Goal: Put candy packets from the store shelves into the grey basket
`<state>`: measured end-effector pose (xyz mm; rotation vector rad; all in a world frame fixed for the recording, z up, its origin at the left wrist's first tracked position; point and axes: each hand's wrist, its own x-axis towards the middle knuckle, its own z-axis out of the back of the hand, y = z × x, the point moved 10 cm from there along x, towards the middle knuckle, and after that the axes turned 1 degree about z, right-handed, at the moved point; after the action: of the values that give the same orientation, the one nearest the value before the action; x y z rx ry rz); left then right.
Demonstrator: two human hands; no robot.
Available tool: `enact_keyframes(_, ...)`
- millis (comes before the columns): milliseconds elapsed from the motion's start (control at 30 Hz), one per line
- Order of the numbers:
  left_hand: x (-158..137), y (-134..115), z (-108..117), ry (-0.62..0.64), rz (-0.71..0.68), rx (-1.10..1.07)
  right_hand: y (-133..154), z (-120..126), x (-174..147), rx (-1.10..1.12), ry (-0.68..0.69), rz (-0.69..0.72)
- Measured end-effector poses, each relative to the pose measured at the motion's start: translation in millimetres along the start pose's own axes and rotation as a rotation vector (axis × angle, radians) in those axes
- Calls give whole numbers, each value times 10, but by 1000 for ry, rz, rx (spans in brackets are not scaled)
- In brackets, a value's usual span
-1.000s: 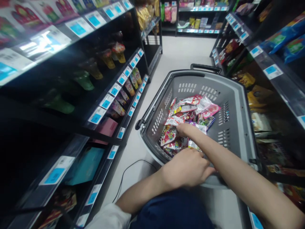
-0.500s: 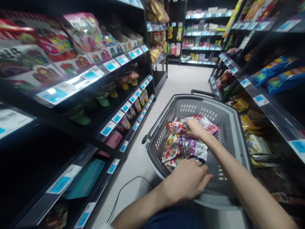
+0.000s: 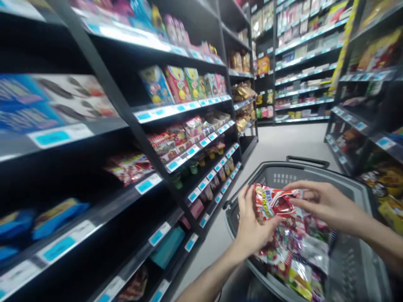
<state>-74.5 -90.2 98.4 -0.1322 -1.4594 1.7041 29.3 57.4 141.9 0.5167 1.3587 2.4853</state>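
Both hands hold a red candy bag (image 3: 273, 202) with yellow and blue lettering above the basket. My left hand (image 3: 253, 226) grips its left end, fingers behind and thumb across the front. At the opposite end, my right hand (image 3: 330, 205) pinches the bag between thumb and fingers. Below them, the grey shopping basket (image 3: 367, 195) contains several colourful candy packets (image 3: 311, 251), some turned to their silvery backs. The hands partly cover the basket's contents.
A black shelf unit (image 3: 185, 201) with price tags runs along the left, carrying boxes (image 3: 176, 84) and red candy bags (image 3: 130, 167). More snack shelves (image 3: 362, 117) line the right. Pale floor (image 3: 289, 140) leads to shelves at the back.
My right hand has lifted the red candy bag out of the basket. My left hand has come up and taken its left end. The view has tilted up and turned left.
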Motion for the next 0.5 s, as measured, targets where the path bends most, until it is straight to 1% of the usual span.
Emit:
enact_keyframes(33,70,37,66,-7,39,-114,69,24,-10,73,-37,16)
enact_keyframes(67,143,72,104,22,91,-235,137,42,-22,146,-70,33)
enact_keyframes(133,263,108,123,150,220,-427,257,52,-42,269,-118,69)
enact_keyframes(167,306,99,145,213,271,-467,299,37,-44,314,-129,84)
enact_keyframes(200,348,73,204,250,297,-463,328,8,-39,344,-135,99)
enact_keyframes(233,395,36,305,253,296,-426,344,-35,-26,361,-138,114)
enact_keyframes(267,444,-11,441,228,273,-363,347,-92,-7,370,-139,127)
enact_keyframes(333,526,-131,762,138,196,-215,317,-258,48,381,-142,143)
enact_keyframes(433,565,-369,1205,40,53,-21,267,-638,140,445,-131,150)
enact_keyframes(500,539,-514,1423,36,-8,92,285,-962,180,543,-87,144)
